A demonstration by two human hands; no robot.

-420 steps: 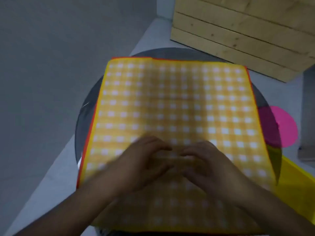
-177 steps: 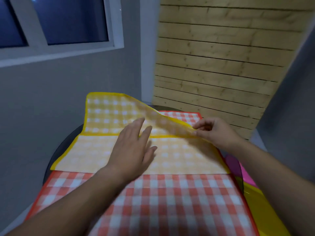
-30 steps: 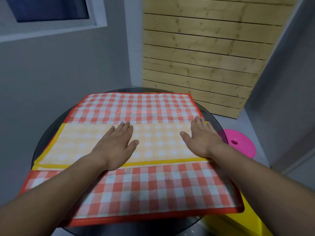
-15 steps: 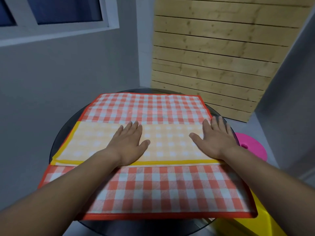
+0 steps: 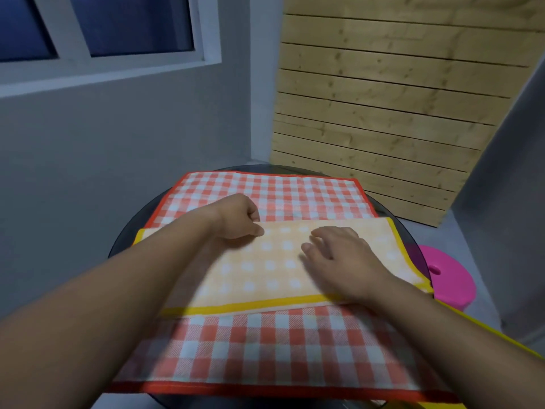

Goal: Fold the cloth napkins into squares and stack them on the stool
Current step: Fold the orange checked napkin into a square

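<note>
We see the yellow napkin (image 5: 280,261) across the middle of the frame: pale orange-yellow checks dotted with white squares, edged by a bright yellow border. Beneath it, the red napkin (image 5: 280,343) shows red-and-white gingham with a solid orange-red border along its upper and lower edges. The table (image 5: 129,240) showing at centre left is dark, smoky grey. At the right edge we find a stool (image 5: 451,278) in hot pink, and below it a plain bright yellow sheet (image 5: 498,333). The wooden panel (image 5: 383,113) at upper right is pale honey with dark knots and dark lines between boards. The wall (image 5: 118,143) is flat grey. The window frame (image 5: 103,69) at upper left is whitish grey, its panes (image 5: 132,22) deep blue.
</note>
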